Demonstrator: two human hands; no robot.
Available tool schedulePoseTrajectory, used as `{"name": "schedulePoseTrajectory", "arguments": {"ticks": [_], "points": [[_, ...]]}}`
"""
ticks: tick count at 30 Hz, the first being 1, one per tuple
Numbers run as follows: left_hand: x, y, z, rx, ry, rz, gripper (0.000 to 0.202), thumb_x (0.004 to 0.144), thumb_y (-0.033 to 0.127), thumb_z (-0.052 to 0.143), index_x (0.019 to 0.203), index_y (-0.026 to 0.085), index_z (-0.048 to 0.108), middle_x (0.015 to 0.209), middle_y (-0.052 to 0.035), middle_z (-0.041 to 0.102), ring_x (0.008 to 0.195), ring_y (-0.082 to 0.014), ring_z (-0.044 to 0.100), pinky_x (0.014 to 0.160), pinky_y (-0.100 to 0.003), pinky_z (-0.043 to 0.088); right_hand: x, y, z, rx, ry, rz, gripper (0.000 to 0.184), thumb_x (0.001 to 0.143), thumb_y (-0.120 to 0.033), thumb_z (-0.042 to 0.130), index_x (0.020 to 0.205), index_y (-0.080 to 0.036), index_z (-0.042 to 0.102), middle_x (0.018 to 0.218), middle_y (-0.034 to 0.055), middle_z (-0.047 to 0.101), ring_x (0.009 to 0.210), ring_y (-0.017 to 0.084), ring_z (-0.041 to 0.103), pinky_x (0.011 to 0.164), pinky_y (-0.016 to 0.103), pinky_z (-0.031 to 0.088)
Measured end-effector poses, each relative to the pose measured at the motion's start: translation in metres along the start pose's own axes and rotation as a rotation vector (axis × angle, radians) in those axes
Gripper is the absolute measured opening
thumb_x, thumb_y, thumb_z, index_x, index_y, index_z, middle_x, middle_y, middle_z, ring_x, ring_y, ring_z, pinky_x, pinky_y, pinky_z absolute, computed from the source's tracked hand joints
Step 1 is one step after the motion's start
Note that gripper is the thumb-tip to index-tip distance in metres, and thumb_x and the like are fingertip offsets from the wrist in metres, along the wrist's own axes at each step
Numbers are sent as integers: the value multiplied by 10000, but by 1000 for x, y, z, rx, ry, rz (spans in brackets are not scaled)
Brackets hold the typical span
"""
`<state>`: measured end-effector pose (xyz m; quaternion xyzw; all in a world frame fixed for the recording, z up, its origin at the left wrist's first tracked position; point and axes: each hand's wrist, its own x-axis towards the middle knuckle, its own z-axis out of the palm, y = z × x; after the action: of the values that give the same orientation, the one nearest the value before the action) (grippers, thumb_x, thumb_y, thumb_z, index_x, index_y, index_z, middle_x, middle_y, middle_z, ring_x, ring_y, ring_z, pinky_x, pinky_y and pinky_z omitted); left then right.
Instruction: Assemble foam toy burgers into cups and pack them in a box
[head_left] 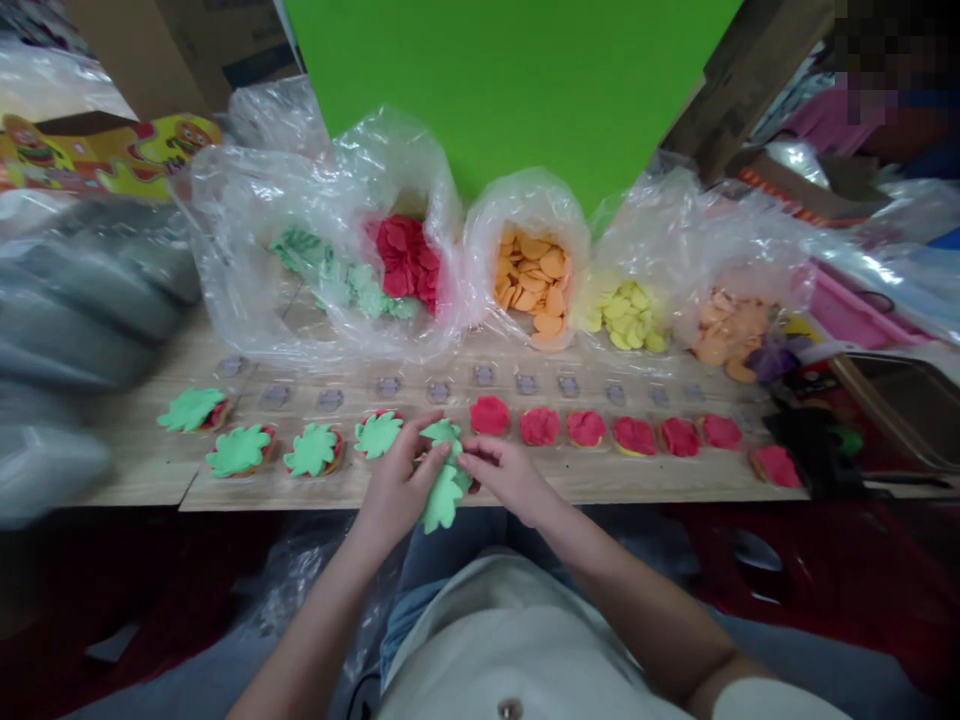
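My left hand [397, 480] is closed on a small stack of green leaf-shaped foam pieces [442, 490] at the table's near edge. My right hand [502, 470] pinches the top green piece of that stack from the right. A row of small stacks lies on the wooden board [600, 478]: several at the left are topped with green leaves [313, 450], and several to the right show red round tops [540, 426].
Open plastic bags stand behind the row: green leaves [330, 275], red pieces [409, 255], orange discs [534, 275], yellow pieces [626, 315], pale orange pieces [724, 330]. A green backdrop [510, 80] rises behind. Another person sits at the far right [885, 100].
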<state>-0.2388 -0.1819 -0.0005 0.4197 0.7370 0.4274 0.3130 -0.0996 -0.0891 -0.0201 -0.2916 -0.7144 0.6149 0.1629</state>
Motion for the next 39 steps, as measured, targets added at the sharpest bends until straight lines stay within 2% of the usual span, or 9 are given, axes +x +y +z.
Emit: {"name": "schedulePoseTrajectory", "arguments": {"ticks": [2,5,10,14,19,23,27,34,39], "points": [[9,-1,12,23,37,-24,443,810,409,454,1182,169,450,864,-49,623,719,-151,594,638,-261,455,3,6,-12,137,109,89,242,800,-364,507,875,-153,598,721,10,592,622,120,557,521,217,467],[20,-10,20,65,35,-51,420,805,411,457,1130,148,498,813,-49,640,708,-158,605,674,-283,459,16,12,-39,63,310,82,216,772,-347,538,856,-158,602,714,0,589,607,103,533,496,186,431],[23,-18,19,195,-26,-15,346,814,359,446,1089,175,545,921,-52,648,803,-170,607,749,-301,454,43,18,-62,-90,54,87,228,814,-308,499,947,-170,624,751,2,640,600,101,560,534,199,433],[17,-15,23,309,-62,95,322,822,307,441,1097,178,548,1085,-73,610,979,-189,564,864,-331,417,51,26,-60,-475,118,-64,175,813,-242,523,937,-196,638,877,17,664,790,142,593,682,243,436],[17,-13,27,324,-99,133,322,839,302,414,1111,183,539,1123,-80,589,996,-191,558,869,-344,426,42,19,-66,-734,286,-256,217,873,-261,450,1004,-191,607,922,42,634,886,154,553,799,279,413],[20,-12,26,381,-76,165,314,835,283,420,1107,179,537,1092,-80,597,1016,-197,546,888,-348,415,29,18,-60,-1028,103,-471,203,874,-224,459,1023,-194,594,992,67,602,1006,183,477,884,329,372],[14,-7,30,497,-102,231,343,839,229,399,1164,182,499,1150,-96,552,1071,-211,514,911,-356,405,14,28,-47,-1171,10,-433,245,869,-198,462,1095,-196,557,1067,80,588,1103,209,425,911,376,352],[1,5,58,817,-262,254,564,786,26,308,1333,160,293,1402,-126,317,1080,-222,533,810,-329,478,-11,37,-46,-1155,204,-279,471,815,-158,445,1285,-146,413,1320,95,430,1289,244,215,1047,465,157],[5,11,66,926,-258,233,578,766,-21,267,1317,143,332,1367,-169,358,964,-230,597,717,-340,505,-12,37,-44,-1199,217,-179,464,796,-163,482,1258,-158,450,1375,110,350,1318,299,112,1036,529,114]]}}
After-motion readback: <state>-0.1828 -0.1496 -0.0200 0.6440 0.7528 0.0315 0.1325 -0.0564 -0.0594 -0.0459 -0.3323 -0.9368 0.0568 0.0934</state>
